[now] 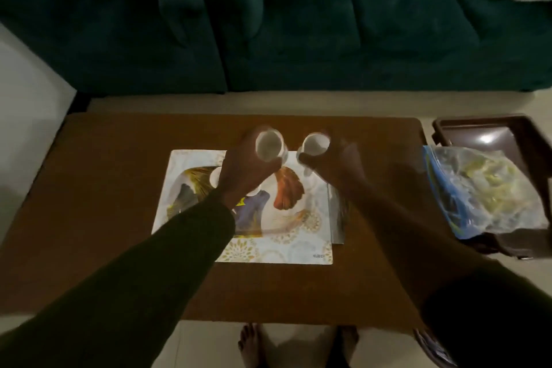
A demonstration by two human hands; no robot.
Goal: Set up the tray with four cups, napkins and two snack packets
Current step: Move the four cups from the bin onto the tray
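Hands hold one white cup each above the patterned tray (298, 254): left hand (248, 170) wraps left cup (268, 146), right hand (334, 164) grips right cup (315, 144); arms hide other cups, motion blurs fingers.

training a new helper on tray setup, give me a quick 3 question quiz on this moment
1. True or false: the left hand and the right hand each hold a white cup.
2. Where does the plastic bag lie? A) on the sofa B) in the brown tray right of the table C) on the patterned mat
3. What colour is the sofa behind the table?

Key:
1. True: left cup, right cup.
2. B
3. Dark green.
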